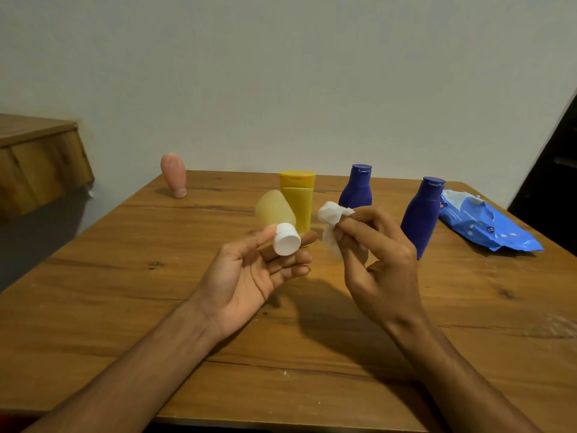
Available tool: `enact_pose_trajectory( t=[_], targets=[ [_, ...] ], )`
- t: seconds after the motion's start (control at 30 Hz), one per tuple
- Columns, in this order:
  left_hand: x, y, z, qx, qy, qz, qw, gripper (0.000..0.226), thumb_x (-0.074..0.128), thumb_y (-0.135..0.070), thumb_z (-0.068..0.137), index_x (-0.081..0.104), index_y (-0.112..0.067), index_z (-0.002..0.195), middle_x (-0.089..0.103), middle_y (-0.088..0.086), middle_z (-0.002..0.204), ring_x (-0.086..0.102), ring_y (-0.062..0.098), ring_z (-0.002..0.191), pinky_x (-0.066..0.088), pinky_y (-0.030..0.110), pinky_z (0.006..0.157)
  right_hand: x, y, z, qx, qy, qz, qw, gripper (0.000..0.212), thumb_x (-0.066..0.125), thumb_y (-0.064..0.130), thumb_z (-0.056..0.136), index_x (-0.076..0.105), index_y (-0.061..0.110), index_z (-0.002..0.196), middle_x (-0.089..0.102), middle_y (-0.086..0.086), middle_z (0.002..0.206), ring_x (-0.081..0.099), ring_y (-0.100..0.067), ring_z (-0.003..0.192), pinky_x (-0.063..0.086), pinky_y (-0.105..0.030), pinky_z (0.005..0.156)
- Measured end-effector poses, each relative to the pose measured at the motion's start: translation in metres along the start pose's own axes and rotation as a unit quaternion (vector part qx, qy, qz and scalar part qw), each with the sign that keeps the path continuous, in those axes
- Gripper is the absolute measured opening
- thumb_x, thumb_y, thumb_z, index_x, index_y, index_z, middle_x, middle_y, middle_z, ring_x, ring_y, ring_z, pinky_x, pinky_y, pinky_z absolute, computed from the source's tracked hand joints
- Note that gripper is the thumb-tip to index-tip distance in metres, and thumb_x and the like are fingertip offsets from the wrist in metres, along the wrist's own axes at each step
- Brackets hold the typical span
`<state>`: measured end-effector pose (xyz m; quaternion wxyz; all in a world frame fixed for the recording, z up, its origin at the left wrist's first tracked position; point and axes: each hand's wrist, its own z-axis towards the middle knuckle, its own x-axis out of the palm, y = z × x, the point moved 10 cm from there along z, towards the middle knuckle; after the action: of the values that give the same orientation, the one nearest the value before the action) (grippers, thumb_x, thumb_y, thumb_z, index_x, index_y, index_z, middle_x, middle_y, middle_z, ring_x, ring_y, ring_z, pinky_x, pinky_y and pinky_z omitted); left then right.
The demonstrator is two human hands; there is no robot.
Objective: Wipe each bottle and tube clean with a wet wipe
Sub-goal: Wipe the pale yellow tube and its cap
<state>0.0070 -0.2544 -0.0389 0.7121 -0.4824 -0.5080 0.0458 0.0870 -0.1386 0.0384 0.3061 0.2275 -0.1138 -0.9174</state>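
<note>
Both forearms come in from the near edge of the worktop [125,276] and meet in the middle, raised a bit off the wood.

The left hand [249,270] is palm-up. Its grip is loosely curled round a pale bottle [274,209], with the thumb on the near side by the white cap [285,243] and the fingers underneath. The bottle is tilted, cap towards the camera and body pointing away and a little left.

The right hand [381,264] has its back turned this way with the wrist bent. Its grip is a tight pinch on a bunched-up wet wipe [332,214], thumb and first fingers closed on it and the other fingers tucked in below. The wipe sits just right of the cap; can't tell if it's actually touching.

Straight past the left grip there's a yellow tube [298,195] standing upright. A blue bottle [356,189] stands behind the right grip, and a second blue bottle [420,217] is just to its right. Further right lies a blue wipes pack [487,223]. Way off to the far left of the left grip is a pink bottle [174,175] standing on its cap.
</note>
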Motion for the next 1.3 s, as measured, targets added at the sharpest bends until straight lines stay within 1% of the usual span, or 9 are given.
enact_pose_trajectory(
  t=[0.3, 0.47, 0.6, 0.7, 0.8, 0.93, 1.13, 1.2, 1.3],
  targets=[
    [-0.014, -0.001, 0.003, 0.003, -0.049, -0.015, 0.999, 0.039, 0.056, -0.025, 0.083, 0.059, -0.003, 0.115, 0.073, 0.018, 0.094, 0.072, 0.025, 0.073, 0.060, 0.035, 0.069, 0.009, 0.021, -0.006, -0.083, 0.016, -0.013, 0.996, 0.016, 0.059, 0.012, 0.085, 0.063, 0.007, 0.100, 0.056, -0.006, 0.103, 0.055, -0.014, 0.092, 0.049, -0.023, 0.071],
    [-0.015, 0.011, 0.003, -0.034, -0.047, -0.037, 0.998, 0.048, 0.058, -0.026, 0.090, 0.056, -0.003, 0.132, 0.063, 0.021, 0.128, 0.061, 0.031, 0.115, 0.044, 0.045, 0.107, 0.018, 0.037, -0.012, -0.153, 0.029, -0.065, 0.986, 0.014, 0.060, 0.017, 0.086, 0.061, 0.012, 0.099, 0.051, -0.001, 0.107, 0.054, -0.017, 0.092, 0.049, -0.036, 0.065],
    [-0.010, 0.016, 0.003, -0.044, -0.023, -0.044, 0.998, 0.059, 0.061, -0.025, 0.084, 0.050, -0.002, 0.138, 0.062, 0.021, 0.128, 0.062, 0.030, 0.116, 0.044, 0.040, 0.106, 0.021, 0.042, -0.014, -0.180, 0.025, -0.097, 0.979, 0.011, 0.061, 0.016, 0.087, 0.067, 0.010, 0.094, 0.060, -0.006, 0.102, 0.054, -0.018, 0.089, 0.046, -0.039, 0.063],
    [-0.012, 0.018, 0.004, -0.038, -0.038, -0.035, 0.998, 0.063, 0.063, -0.023, 0.080, 0.051, 0.000, 0.137, 0.056, 0.026, 0.136, 0.048, 0.039, 0.132, 0.041, 0.042, 0.110, 0.016, 0.041, -0.012, -0.164, 0.000, -0.103, 0.981, 0.013, 0.062, 0.019, 0.086, 0.070, 0.009, 0.090, 0.065, -0.008, 0.096, 0.054, -0.017, 0.088, 0.045, -0.036, 0.065],
    [-0.009, 0.019, 0.003, -0.038, -0.035, -0.053, 0.997, 0.056, 0.062, -0.019, 0.086, 0.051, 0.003, 0.136, 0.065, 0.020, 0.120, 0.066, 0.027, 0.105, 0.055, 0.035, 0.092, 0.023, 0.046, -0.016, -0.185, 0.022, -0.095, 0.978, 0.012, 0.060, 0.026, 0.089, 0.059, 0.017, 0.097, 0.063, -0.002, 0.100, 0.054, -0.016, 0.089, 0.041, -0.031, 0.070],
    [-0.013, 0.017, 0.003, -0.025, -0.057, -0.029, 0.998, 0.054, 0.063, -0.018, 0.085, 0.053, 0.000, 0.135, 0.068, 0.019, 0.113, 0.067, 0.023, 0.091, 0.050, 0.037, 0.096, 0.014, 0.038, -0.011, -0.155, -0.013, -0.099, 0.983, 0.011, 0.063, 0.022, 0.086, 0.064, 0.013, 0.092, 0.067, -0.008, 0.094, 0.055, -0.017, 0.088, 0.044, -0.039, 0.065],
    [-0.012, 0.015, -0.001, -0.020, -0.054, -0.030, 0.998, 0.054, 0.065, -0.019, 0.083, 0.055, 0.003, 0.131, 0.069, 0.017, 0.108, 0.067, 0.021, 0.090, 0.050, 0.033, 0.092, 0.025, 0.046, -0.017, -0.196, 0.028, -0.099, 0.975, 0.012, 0.060, 0.026, 0.089, 0.057, 0.019, 0.098, 0.068, -0.004, 0.096, 0.055, -0.016, 0.089, 0.041, -0.033, 0.071],
    [-0.014, 0.012, 0.001, -0.008, -0.059, -0.006, 0.998, 0.053, 0.066, -0.016, 0.082, 0.055, 0.004, 0.130, 0.069, 0.019, 0.110, 0.067, 0.023, 0.089, 0.046, 0.038, 0.097, 0.018, 0.042, -0.013, -0.177, 0.006, -0.099, 0.979, 0.010, 0.061, 0.024, 0.089, 0.058, 0.018, 0.097, 0.069, -0.005, 0.095, 0.055, -0.016, 0.088, 0.042, -0.037, 0.068],
    [-0.016, 0.005, 0.002, 0.014, -0.071, 0.024, 0.997, 0.052, 0.066, -0.017, 0.080, 0.058, 0.005, 0.127, 0.071, 0.019, 0.103, 0.068, 0.022, 0.079, 0.048, 0.037, 0.087, 0.011, 0.040, -0.012, -0.160, -0.026, -0.099, 0.982, 0.011, 0.058, 0.025, 0.091, 0.057, 0.017, 0.098, 0.069, -0.007, 0.095, 0.056, -0.016, 0.088, 0.044, -0.039, 0.066]
  ],
)
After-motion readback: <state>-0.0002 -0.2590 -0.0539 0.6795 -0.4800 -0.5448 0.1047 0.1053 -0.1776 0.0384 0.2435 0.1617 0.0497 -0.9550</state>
